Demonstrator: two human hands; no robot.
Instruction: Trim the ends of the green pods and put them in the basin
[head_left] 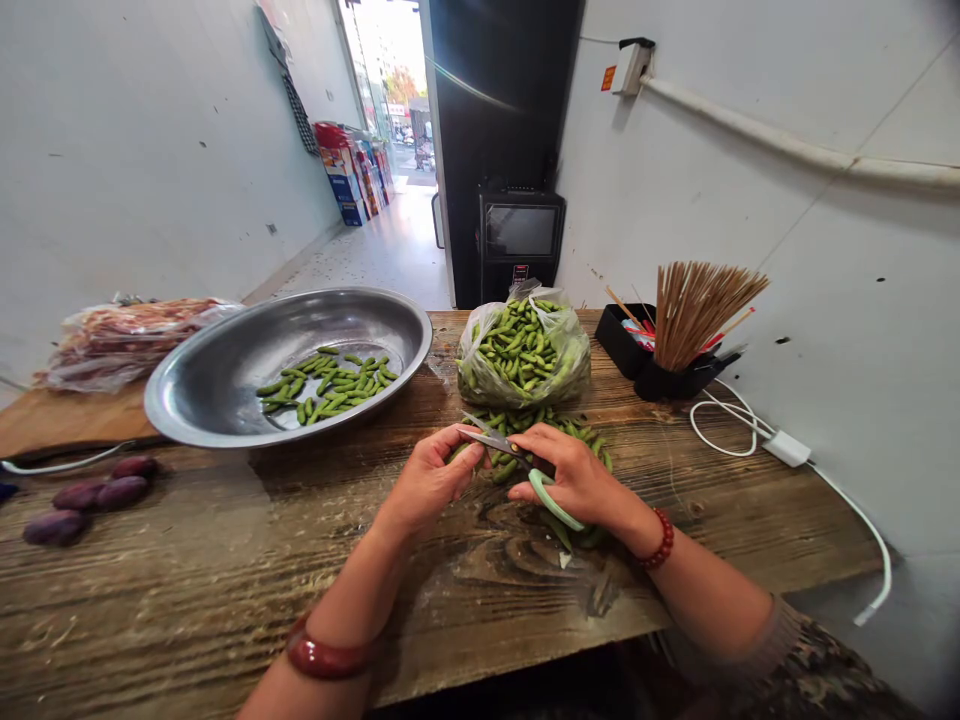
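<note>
My right hand point(577, 475) grips a pair of scissors point(553, 505) with mint-green handles, the blades parted and pointing left. My left hand point(435, 478) is pinched closed at the blade tips; a bit of green shows at its fingers, an edamame pod point(455, 453) mostly hidden by them. Loose edamame pods point(592, 437) lie on the table behind and beneath my right hand. Just beyond stands a clear plastic bag point(576, 372) full of pods. To the left, a wide steel basin point(217, 375) holds a scatter of pods on its bottom.
On the wooden table point(225, 580) lie several purple tubers point(124, 491) at left, near bagged meat point(127, 340). At right are a black holder point(664, 383) with wooden skewers point(697, 310) and a white cable point(847, 500). A black speaker-like box point(521, 235) stands beyond the table.
</note>
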